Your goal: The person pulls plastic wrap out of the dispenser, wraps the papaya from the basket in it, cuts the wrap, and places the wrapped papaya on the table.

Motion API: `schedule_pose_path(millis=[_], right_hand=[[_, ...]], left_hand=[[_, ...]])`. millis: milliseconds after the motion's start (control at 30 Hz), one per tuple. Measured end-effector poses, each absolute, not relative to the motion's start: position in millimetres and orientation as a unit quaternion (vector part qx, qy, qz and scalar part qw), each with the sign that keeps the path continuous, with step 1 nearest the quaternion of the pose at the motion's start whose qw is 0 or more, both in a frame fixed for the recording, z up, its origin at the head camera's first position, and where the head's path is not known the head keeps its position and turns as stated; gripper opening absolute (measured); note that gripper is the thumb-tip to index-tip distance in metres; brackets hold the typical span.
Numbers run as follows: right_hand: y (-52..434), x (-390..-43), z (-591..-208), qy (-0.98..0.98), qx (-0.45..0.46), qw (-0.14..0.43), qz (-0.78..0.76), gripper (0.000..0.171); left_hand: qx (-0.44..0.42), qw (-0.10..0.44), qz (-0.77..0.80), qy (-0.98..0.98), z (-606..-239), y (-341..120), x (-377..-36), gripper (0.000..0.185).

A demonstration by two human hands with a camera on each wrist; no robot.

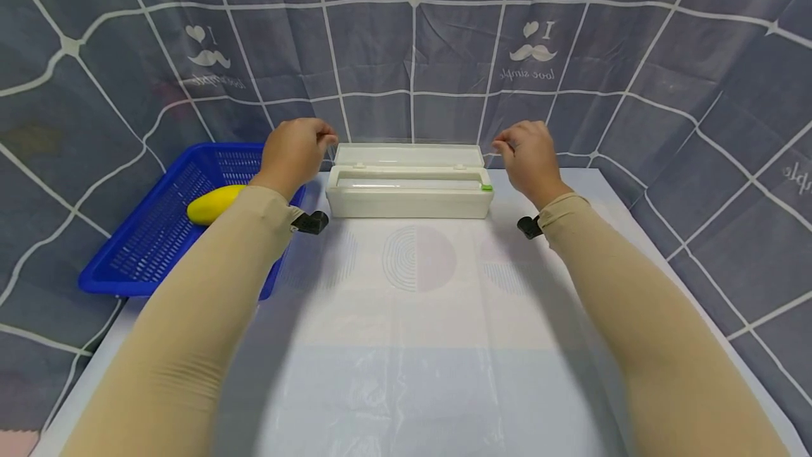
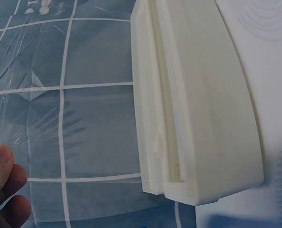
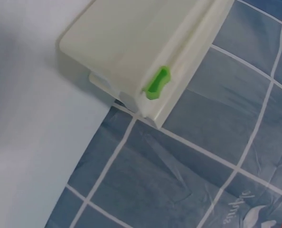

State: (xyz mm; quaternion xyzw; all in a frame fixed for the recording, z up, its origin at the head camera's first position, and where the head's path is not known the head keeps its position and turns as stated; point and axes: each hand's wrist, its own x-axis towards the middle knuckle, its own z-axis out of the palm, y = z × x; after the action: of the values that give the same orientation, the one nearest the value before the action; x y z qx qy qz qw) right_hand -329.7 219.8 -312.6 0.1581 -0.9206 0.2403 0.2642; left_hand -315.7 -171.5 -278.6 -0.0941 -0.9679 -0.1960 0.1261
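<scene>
A white cling-film dispenser box [image 1: 409, 192] stands at the back of the table with its lid [image 1: 409, 155] open; a green slider [image 1: 486, 187] sits at its right end. A thin clear sheet of cling film [image 2: 70, 137] stretches up from the box. My left hand [image 1: 325, 139] is raised by the box's left end, fingers curled, pinching the film's left corner. My right hand [image 1: 504, 145] is raised by the right end, fingers curled on the other corner. In the left wrist view my fingers [image 2: 5, 183] lie at the film's wrinkled edge. The green slider [image 3: 157, 81] shows in the right wrist view.
A blue plastic basket [image 1: 152, 245] at the left holds a yellow fruit [image 1: 212, 204], partly behind my left sleeve. A white mat [image 1: 406, 344] with faint printed shapes covers the table. A grey checked cloth [image 1: 412, 48] hangs behind and around.
</scene>
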Motion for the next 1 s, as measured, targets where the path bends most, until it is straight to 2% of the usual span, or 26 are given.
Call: schedule_pose_path(millis=[467,1000], right_hand=[[222.7,-322.3,-290.2,-0.906,0.166,0.297,0.252,0.021],[223.6,-309.5,-264.1,-0.866,0.187,0.365,0.287,0.021]], left_hand=[[-0.105,0.174,-0.204,-0.958,-256.7,-169.6,-306.4,0.032],[-0.108,0.232,-0.219,-0.941,-235.6,-164.7,-293.9,0.033]])
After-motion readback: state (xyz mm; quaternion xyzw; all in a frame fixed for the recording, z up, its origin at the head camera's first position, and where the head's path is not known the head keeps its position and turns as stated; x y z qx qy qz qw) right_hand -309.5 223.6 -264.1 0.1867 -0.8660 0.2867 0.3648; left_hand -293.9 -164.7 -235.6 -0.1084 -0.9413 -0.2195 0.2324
